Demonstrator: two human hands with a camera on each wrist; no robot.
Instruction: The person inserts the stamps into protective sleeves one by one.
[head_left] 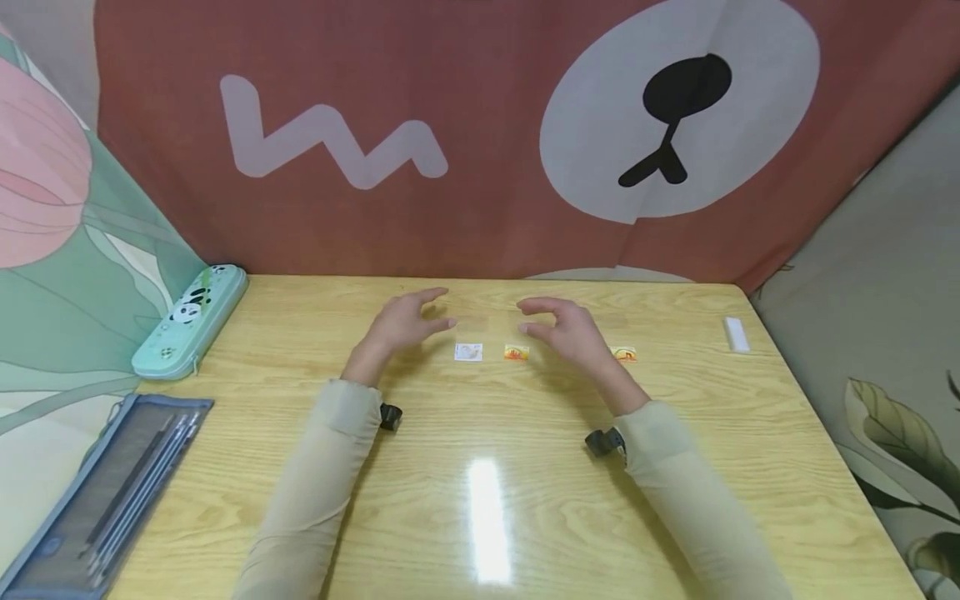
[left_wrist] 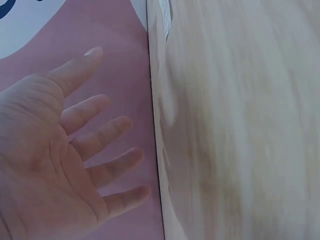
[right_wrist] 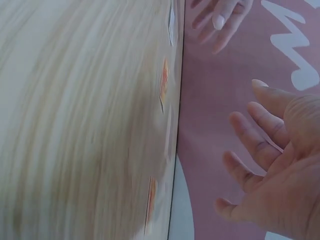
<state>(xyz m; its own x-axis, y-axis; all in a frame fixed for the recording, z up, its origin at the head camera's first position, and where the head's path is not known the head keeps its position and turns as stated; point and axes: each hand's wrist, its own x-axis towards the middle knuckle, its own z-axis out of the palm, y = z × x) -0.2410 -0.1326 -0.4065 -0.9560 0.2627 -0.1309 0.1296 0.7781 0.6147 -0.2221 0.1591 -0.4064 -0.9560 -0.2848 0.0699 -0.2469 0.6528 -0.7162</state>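
Above the far part of the table, my left hand (head_left: 405, 321) hovers with its fingers spread and nothing in it. Facing it, my right hand (head_left: 566, 329) is also raised, fingers loosely bent and empty. Between the two lie a small whitish card (head_left: 468, 352), nearest my left hand, and an orange-yellow card (head_left: 516, 352), nearest my right. A second orange-yellow card (head_left: 624, 354) rests to the right of my right wrist, partly covered by it. The right wrist view shows the first orange card (right_wrist: 164, 85) flat on the wood, below the level of both hands.
A white block (head_left: 737, 334) lies near the table's right edge. At the left stand a mint panda-print case (head_left: 191, 325) and a blue mesh pouch (head_left: 112, 492) holding several pencil-like sticks. A reddish printed curtain (head_left: 480, 225) hangs along the table's far edge.
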